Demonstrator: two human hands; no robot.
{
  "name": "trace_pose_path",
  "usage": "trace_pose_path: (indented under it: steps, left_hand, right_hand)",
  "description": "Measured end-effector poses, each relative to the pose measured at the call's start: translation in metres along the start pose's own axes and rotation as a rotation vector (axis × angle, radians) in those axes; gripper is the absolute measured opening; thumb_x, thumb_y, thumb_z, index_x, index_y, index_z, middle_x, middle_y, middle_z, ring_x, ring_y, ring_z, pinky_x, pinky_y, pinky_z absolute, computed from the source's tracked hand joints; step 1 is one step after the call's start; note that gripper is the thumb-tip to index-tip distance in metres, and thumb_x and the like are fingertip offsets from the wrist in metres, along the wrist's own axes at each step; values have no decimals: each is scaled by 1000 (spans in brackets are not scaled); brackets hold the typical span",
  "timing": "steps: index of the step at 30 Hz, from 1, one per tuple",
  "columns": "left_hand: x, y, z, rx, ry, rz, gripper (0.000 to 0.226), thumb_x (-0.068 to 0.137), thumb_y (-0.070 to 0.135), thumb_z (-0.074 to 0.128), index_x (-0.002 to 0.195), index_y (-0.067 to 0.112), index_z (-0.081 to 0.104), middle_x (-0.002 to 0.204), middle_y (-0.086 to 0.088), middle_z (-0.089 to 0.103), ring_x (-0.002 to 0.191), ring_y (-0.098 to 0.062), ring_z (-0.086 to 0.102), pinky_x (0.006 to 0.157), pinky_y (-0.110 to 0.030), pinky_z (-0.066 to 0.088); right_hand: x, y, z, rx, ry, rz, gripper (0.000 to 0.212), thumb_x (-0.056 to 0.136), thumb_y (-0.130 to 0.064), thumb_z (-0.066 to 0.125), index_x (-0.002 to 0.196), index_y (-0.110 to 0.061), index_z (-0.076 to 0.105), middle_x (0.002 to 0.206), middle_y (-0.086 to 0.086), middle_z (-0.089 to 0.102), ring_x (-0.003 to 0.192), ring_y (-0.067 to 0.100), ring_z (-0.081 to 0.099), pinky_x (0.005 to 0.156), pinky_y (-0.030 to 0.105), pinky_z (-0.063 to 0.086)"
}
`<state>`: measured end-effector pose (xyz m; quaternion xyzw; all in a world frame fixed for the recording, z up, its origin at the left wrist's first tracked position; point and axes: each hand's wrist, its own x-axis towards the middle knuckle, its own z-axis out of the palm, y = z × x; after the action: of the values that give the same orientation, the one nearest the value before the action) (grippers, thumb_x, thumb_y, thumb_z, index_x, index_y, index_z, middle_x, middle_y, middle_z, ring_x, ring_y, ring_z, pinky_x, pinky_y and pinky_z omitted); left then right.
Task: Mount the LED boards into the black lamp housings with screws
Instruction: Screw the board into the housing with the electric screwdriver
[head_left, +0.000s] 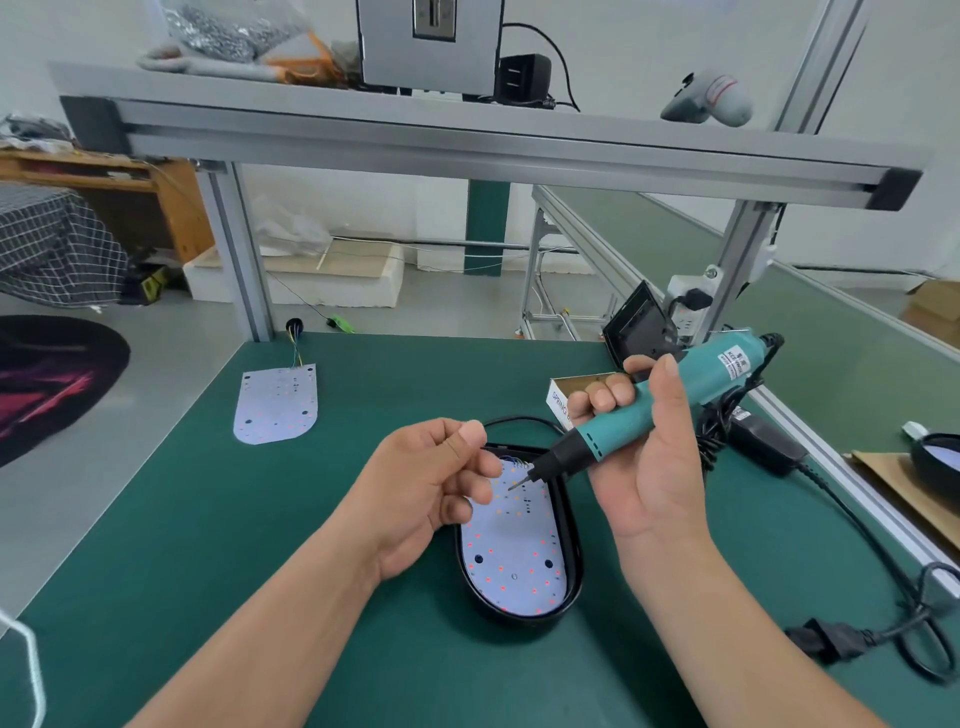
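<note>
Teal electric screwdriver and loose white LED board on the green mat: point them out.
Teal electric screwdriver (701, 366): head view, upper barrel below the label.
Loose white LED board (275, 402): head view, middle of its face.

left hand (431, 483): fingers curled, thumb on forefinger | right hand (649, 467): wrapped round screwdriver (711, 364)

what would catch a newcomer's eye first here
The teal electric screwdriver stands out, gripped in the right hand at centre right, its bit angled down over the white LED board seated in the black housing on the green mat. The left hand hovers with curled fingers just beside the bit. A spare LED board lies at the mat's far left.
</note>
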<state>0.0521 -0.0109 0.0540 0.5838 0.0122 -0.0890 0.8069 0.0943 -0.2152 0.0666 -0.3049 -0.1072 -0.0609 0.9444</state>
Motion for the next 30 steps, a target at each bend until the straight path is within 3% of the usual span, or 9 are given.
trace_pose_path:
  steps: [5, 10, 15, 30]
  left_hand:
    - [-3, 2, 0, -51, -74, -74, 25, 83, 33, 81, 91, 9, 76, 78, -5, 66, 53, -7, 52, 40, -17, 36]
    - [-4, 2, -1, -54, -89, -99, 23, 93, 11, 73, 112, -1, 74, 98, -17, 77, 77, -17, 76, 54, -23, 58]
    - [-6, 2, 0, -4, -106, -108, 16, 102, -1, 64, 117, -3, 69, 109, -25, 78, 97, -29, 80, 61, -26, 63]
    - [-9, 1, 4, 28, -152, -102, 15, 99, -1, 68, 114, -3, 68, 109, -26, 78, 100, -34, 80, 72, -30, 66]
  right_hand:
    - [-1, -3, 1, 16, 8, -5, 22, 100, -38, 69, 97, -17, 65, 77, -2, 48, 70, 14, 51, 86, 34, 53]
    - [-2, -8, 5, 58, 8, -22, 23, 100, -40, 70, 96, -17, 67, 77, -2, 48, 70, 14, 51, 88, 35, 54]
    - [-1, -13, 7, 90, 25, -56, 24, 103, -39, 66, 94, -17, 67, 77, -2, 48, 70, 15, 50, 88, 35, 53]
    - [-3, -10, 10, 84, 55, -53, 23, 103, -38, 65, 96, -17, 64, 77, -2, 50, 70, 13, 51, 89, 33, 55]
